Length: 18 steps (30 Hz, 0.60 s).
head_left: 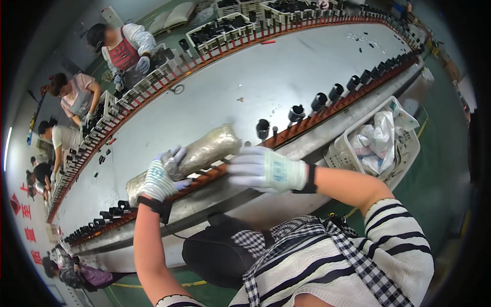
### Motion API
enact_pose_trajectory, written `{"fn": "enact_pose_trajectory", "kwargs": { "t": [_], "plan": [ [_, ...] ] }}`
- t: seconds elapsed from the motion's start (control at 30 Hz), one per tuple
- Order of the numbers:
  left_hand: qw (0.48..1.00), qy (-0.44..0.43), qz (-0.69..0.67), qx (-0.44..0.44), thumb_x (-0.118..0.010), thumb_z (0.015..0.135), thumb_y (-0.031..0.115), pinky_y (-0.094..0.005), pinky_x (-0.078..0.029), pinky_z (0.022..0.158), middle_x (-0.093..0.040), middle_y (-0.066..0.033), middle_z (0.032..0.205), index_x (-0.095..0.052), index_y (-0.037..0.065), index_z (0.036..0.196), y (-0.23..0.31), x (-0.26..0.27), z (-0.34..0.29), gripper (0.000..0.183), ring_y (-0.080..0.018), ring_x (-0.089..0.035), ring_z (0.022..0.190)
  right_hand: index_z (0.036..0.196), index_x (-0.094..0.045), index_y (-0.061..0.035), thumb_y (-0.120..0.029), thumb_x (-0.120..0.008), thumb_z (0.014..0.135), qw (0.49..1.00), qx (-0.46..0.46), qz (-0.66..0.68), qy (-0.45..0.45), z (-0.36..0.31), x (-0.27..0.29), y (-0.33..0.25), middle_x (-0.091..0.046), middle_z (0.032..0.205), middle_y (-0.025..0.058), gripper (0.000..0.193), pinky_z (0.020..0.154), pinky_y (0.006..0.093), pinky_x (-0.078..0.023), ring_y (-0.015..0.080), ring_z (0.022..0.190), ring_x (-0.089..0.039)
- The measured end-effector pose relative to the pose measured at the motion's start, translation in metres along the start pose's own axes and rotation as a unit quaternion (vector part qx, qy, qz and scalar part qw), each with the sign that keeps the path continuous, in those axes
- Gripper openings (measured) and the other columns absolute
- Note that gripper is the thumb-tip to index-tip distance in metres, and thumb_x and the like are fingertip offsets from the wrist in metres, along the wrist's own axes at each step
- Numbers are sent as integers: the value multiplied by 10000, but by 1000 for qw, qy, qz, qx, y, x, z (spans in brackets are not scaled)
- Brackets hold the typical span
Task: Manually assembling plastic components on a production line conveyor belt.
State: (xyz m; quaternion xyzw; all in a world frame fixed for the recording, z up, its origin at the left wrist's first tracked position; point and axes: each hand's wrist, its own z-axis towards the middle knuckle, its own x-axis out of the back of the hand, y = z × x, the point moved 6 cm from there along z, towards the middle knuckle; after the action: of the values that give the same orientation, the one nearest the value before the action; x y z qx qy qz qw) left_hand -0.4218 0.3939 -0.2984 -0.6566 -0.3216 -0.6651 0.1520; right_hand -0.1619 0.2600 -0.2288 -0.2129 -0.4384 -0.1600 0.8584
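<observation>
Film-wrapped bundle (210, 145) slantwise at table's (215, 87) near edge; contents hard to make out, middle hidden by left hand (161, 176). That hand gloved, half spread across it; palm side hidden, grip can't be told. Right hand (267, 170) near bundle's right end, fingers extended, blurred, seemingly empty; contact unclear.

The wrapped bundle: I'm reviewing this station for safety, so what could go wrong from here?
Slipping: the left hand grasps the wrapped bundle, whose film looks slick; whether the right hand touches it is unclear, so it might slide or roll.

Knocking: a black cup stands just past the bundle's right end and could be tipped.

Snagging: the film might catch on pegs along the reddish-brown rail.
</observation>
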Motion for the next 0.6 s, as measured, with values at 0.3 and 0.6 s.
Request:
{"fn": "enact_pose_trajectory", "kwargs": {
  "t": [0.3, 0.6],
  "plan": [
    [991, 129, 15, 33, -893, 610, 264, -495, -457, 1055, -544, -169, 1411, -462, 157, 1514, 39, 34, 10, 1008, -413, -552, 1201, 1548, -365, -146, -296, -872, 680, 723, -609, -265, -190, -336, 112, 32, -443, 1490, 240, 1016, 1107, 526, -434, 450, 1277, -525],
    [995, 31, 47, 83, -902, 595, 243, -472, -441, 1099, -556, -125, 1415, -456, 191, 1533, 89, 11, 77, 1040, -370, -520, 1276, 1500, -477, -167, -135, -754, 815, 694, -666, -141, -232, -381, 108, 32, -515, 1349, 218, 740, 1034, 495, -500, 415, 1166, -596]
  ]
}}
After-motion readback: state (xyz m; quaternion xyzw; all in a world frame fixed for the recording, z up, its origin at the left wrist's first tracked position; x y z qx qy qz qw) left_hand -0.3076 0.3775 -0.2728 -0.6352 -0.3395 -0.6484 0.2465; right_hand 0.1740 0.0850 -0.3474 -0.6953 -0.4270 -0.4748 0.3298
